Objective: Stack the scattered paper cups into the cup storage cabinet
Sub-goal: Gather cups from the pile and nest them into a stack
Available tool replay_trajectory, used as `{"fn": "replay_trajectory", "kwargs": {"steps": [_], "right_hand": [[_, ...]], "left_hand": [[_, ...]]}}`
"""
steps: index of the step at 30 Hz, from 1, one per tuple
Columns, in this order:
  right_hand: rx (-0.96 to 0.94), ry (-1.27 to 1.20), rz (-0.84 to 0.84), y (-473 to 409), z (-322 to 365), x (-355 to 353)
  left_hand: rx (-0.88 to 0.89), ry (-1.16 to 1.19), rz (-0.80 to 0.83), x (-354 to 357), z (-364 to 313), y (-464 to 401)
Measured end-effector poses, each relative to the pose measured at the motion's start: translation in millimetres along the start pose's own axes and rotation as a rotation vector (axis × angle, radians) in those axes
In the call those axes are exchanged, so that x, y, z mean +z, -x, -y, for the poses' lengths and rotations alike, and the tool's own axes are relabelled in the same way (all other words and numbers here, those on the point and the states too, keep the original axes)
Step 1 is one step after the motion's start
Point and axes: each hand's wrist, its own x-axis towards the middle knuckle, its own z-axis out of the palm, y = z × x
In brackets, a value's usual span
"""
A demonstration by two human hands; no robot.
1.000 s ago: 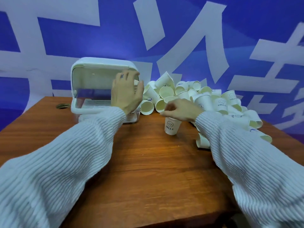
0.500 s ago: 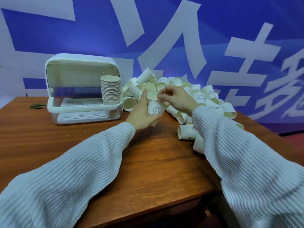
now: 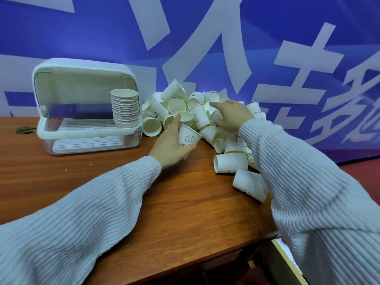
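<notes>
While a white paper cup printed with a smiley face and "HELLO" (image 3: pixel 188 138) sits in the left hand (image 3: pixel 170 147), thumb up along its near side & fingers curled under its base, the right hand (image 3: pixel 231 116) reaches into the heap of loose white paper cups (image 3: pixel 197 118) at the back of the brown wooden table (image 3: pixel 164 202). Right fingers are bent over a cup in the pile; whether they actually grip it can't be told, since the hand hides the contact. The held cup tilts, mouth toward the heap, just in front of it & above the tabletop. At left stands the white plastic cup storage cabinet w/ clear flip-up cover (image 3: pixel 86 103), cover raised; a nested stack of paper cups (image 3: pixel 124 108) stands at the right end of its upper slatted shelf. Cabinet & heap sit just beside each other. Both arms wear ribbed pale-grey knit sleeves (image 3: pixel 82 212). Behind: blue backdrop w/ large white characters (image 3: pixel 267 48).
</notes>
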Motion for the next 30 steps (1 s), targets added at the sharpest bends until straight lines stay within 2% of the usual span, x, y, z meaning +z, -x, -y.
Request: {"fn": "replay_trajectory", "kwargs": {"steps": [4,7,10,13,16,19,23,30], "right_hand": [[-0.019,0.063,-0.11,-6,0,5],[-0.026,-0.054,-0.252,-10,7,-3],[-0.035,-0.404,-0.427,-7,32,-25],[-0.098,-0.725,-0.531,-10,73,-45],[-0.183,-0.853,-0.592,-19,121,-52],[-0.259,-0.927,-0.649,-28,162,-53],[-0.32,-0.925,-0.551,-41,194,-53],[-0.359,-0.628,-0.207,-56,213,-52]], "left_hand": [[-0.014,-0.008,-0.006,-3,5,-1],[-0.009,0.026,-0.067,-13,7,-1],[-0.004,0.044,-0.274,-33,6,1],[-0.011,0.056,-0.516,-63,6,4],[-0.052,0.08,-0.681,-93,15,9],[-0.102,0.092,-0.771,-121,26,18],[-0.137,0.073,-0.804,-146,38,30],[-0.186,0.027,-0.787,-169,44,37]]}}
